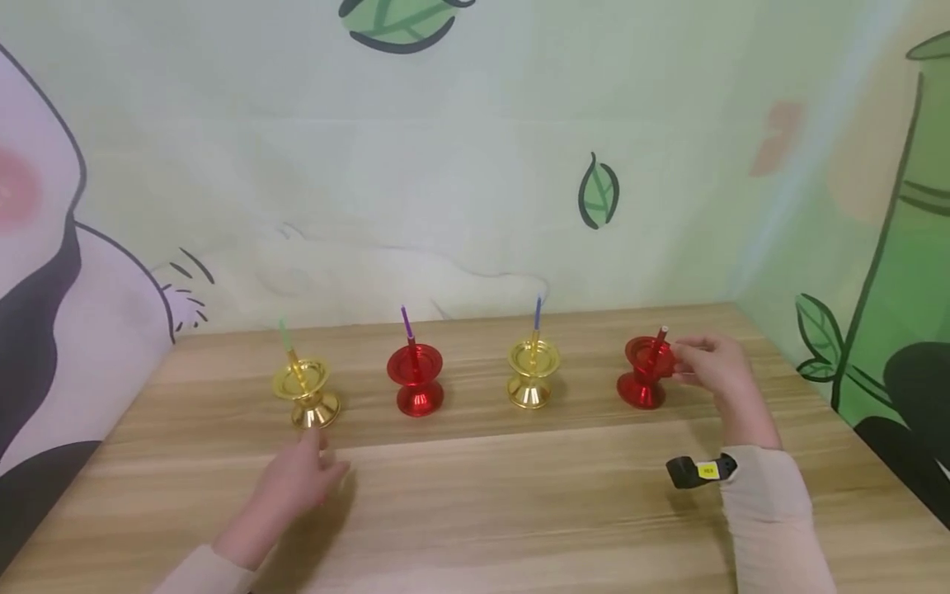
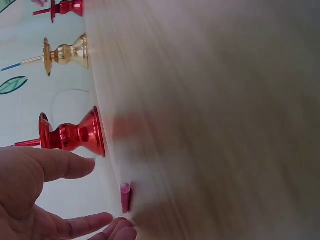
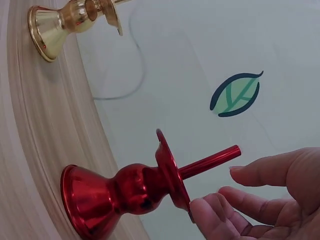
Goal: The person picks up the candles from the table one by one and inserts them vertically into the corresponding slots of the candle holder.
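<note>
My left hand (image 1: 297,474) hovers low over the table in front of the leftmost gold candle holder (image 1: 315,408). In the left wrist view, thumb and fingers are apart, and a small pink candle-like stick (image 2: 125,198) lies near the fingertips. My right hand (image 1: 712,363) is at the rightmost red candle holder (image 1: 641,388). Its fingertips are at the dish rim; whether they touch is unclear. The thumb is beside the red tube (image 3: 212,162), which shows no candle. A green candle (image 1: 285,336) stands in the leftmost holder.
Between these stand another red candle holder (image 1: 419,398) with a purple candle (image 1: 406,322) and a gold candle holder (image 1: 529,389) with a blue candle (image 1: 538,313). The wooden table (image 1: 519,511) meets a printed wall cloth (image 1: 482,181) behind the row.
</note>
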The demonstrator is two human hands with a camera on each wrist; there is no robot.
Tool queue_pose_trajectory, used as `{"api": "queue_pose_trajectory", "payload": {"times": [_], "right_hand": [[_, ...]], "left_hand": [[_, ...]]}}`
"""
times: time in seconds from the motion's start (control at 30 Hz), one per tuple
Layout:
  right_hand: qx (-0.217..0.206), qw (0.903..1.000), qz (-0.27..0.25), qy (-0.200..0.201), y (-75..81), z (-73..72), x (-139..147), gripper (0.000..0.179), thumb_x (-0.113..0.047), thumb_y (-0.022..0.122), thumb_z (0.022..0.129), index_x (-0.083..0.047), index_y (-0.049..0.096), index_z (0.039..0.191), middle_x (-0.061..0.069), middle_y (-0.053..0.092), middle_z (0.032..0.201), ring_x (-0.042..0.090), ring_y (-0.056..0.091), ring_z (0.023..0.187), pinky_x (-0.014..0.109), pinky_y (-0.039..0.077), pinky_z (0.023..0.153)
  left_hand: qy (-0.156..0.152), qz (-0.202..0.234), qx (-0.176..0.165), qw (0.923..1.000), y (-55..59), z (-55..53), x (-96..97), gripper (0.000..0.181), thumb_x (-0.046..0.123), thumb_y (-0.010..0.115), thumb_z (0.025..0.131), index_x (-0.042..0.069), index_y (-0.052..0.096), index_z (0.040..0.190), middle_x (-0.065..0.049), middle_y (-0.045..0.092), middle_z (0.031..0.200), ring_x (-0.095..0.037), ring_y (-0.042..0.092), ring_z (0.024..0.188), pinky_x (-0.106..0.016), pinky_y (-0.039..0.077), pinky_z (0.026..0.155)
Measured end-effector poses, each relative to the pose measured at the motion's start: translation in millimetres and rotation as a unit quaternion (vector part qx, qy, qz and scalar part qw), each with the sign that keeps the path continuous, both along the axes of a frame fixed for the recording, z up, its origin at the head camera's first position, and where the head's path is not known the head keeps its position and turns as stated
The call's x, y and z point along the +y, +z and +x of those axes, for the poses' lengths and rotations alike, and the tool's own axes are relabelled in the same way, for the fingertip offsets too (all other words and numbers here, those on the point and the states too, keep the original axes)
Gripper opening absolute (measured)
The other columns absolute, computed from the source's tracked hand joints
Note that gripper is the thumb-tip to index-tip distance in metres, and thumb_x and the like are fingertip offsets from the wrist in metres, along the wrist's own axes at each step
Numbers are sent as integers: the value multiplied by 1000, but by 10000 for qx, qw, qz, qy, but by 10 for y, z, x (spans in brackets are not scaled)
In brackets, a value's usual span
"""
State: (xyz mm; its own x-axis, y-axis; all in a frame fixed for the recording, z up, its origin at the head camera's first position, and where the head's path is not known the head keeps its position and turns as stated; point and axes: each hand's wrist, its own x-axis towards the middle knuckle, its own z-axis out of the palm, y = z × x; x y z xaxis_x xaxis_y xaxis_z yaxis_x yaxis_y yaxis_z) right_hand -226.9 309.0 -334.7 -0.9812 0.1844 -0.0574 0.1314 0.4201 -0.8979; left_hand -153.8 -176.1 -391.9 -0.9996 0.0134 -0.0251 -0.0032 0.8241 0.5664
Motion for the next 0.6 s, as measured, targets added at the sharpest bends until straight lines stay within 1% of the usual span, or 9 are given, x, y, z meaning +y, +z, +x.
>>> {"api": "queue_pose_trajectory", "payload": {"times": [0.03, 0.07, 0.1, 0.17, 0.27, 0.37, 0.5, 0.6], "right_hand": [[-17, 10000, 1, -50, -5, -2, 2, 45, -14, 44, 99, 16, 40, 132, 24, 54, 115, 3, 57, 74, 19, 57, 73], [-59, 9999, 28, -98, -10, -3, 5, 45, -14, 44, 99, 15, 40, 132, 25, 52, 118, 5, 57, 77, 18, 57, 73], [-97, 9999, 30, -132, -15, -5, 9, 45, -14, 44, 99, 15, 40, 133, 25, 51, 120, 7, 57, 81, 18, 57, 74], [-174, 9997, 60, -184, -24, -13, 11, 45, -13, 44, 99, 14, 39, 133, 26, 49, 123, 13, 56, 88, 18, 56, 75], [-237, 9994, 94, -213, -37, -29, 21, 44, -12, 44, 98, 15, 39, 134, 26, 49, 124, 18, 54, 94, 19, 57, 77], [-229, 9995, 63, -211, -60, -54, 37, 44, -8, 46, 97, 16, 38, 133, 26, 51, 119, 12, 56, 87, 19, 57, 76], [-284, 9994, -68, -182, -99, -87, 56, 45, -3, 48, 95, 18, 36, 133, 20, 58, 104, 3, 56, 71, 19, 57, 71], [-364, 9989, -220, -211, -129, -108, 73, 47, -1, 50, 94, 19, 34, 134, 16, 61, 94, 2, 58, 65, 19, 58, 68]], "left_hand": [[-19, -44, -37, 10000, -12, 1, -6, 49, 18, 64, 86, -15, 45, 116, -14, 61, 73, -15, 52, 50, -28, 46, 47], [-31, -82, -69, 9999, -22, 1, -9, 44, 19, 64, 86, -13, 47, 111, -12, 60, 70, -15, 52, 51, -28, 45, 47], [-29, -117, -107, 9999, -30, -1, -10, 39, 19, 64, 86, -11, 48, 106, -7, 56, 65, -15, 51, 51, -29, 44, 47], [-21, -170, -116, 9998, -49, 10, -15, 30, 18, 65, 84, -7, 51, 95, -6, 54, 64, -16, 51, 52, -29, 43, 47], [-41, -240, -126, 9996, -68, 12, -15, 23, 17, 66, 82, 0, 51, 83, -5, 54, 64, -16, 50, 53, -28, 43, 47], [-73, -264, -119, 9996, -78, 3, -15, 21, 15, 66, 80, 0, 51, 80, -6, 54, 65, -16, 50, 53, -28, 43, 47], [-95, -238, -123, 9996, -71, 4, -25, 19, 11, 66, 77, -1, 51, 81, -7, 55, 68, -17, 51, 56, -29, 45, 49], [-138, -227, -189, 9995, -59, 12, -37, 21, 8, 66, 76, -4, 51, 84, -10, 56, 72, -19, 52, 61, -31, 48, 53]]}}
